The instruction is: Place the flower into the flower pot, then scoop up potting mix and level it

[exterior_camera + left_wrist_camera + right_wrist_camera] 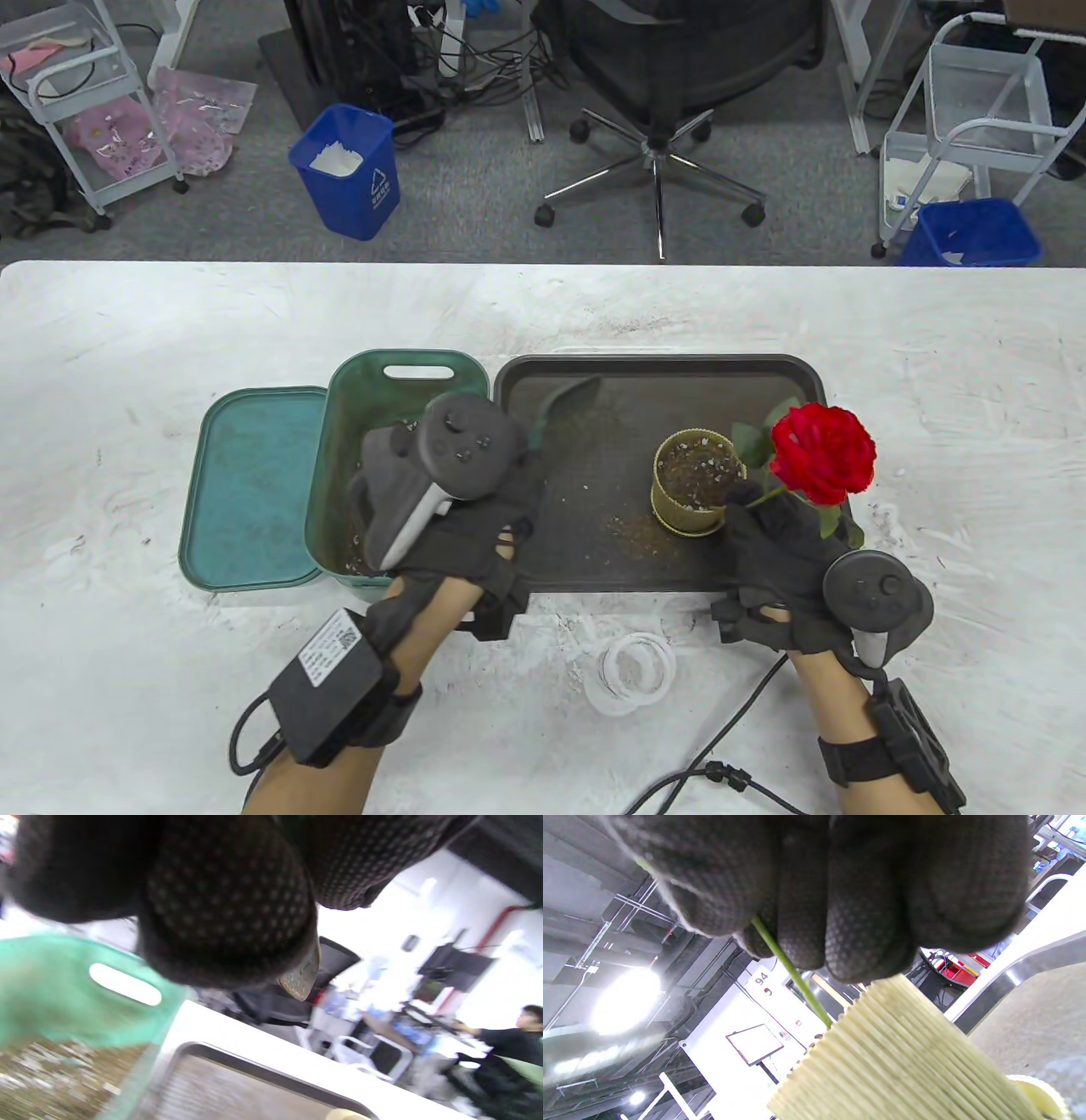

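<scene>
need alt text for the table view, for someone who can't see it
A gloved right hand pinches the stem of a red flower beside a ribbed yellow flower pot on a dark tray. The left hand hovers over a green bin of potting mix, its lid lying alongside.
</scene>
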Action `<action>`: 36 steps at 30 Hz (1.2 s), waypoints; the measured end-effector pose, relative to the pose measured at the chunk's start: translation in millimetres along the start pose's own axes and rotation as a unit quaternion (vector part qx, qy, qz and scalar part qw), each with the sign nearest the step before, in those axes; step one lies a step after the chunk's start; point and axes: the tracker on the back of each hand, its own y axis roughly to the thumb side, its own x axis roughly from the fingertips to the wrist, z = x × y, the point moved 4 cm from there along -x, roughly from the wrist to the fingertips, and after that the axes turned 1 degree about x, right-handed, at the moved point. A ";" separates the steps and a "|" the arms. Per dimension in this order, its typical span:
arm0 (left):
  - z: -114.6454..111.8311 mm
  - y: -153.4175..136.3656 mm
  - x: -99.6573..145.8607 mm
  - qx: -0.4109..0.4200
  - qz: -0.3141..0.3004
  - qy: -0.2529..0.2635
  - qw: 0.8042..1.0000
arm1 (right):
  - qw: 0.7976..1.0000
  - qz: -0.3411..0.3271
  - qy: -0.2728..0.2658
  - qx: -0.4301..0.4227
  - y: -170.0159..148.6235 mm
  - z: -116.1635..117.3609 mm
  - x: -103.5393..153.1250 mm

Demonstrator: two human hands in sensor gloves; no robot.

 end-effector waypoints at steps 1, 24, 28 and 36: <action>7.5 -14.4 -3.0 -0.018 0.023 -0.004 1.000 | 1.000 0.000 0.000 0.001 -0.1 0.1 0.0; -89.8 -143.2 -59.7 -0.059 0.262 -0.374 0.888 | 1.000 0.004 0.002 -0.005 -1.2 -0.7 -0.1; -100.1 -147.9 -60.4 0.019 0.247 -0.394 0.885 | 1.000 0.005 0.001 -0.005 -1.3 -0.9 -0.1; -115.3 -153.4 -64.4 0.132 0.268 -0.379 0.876 | 1.000 0.004 0.001 -0.004 -1.4 -0.9 -0.1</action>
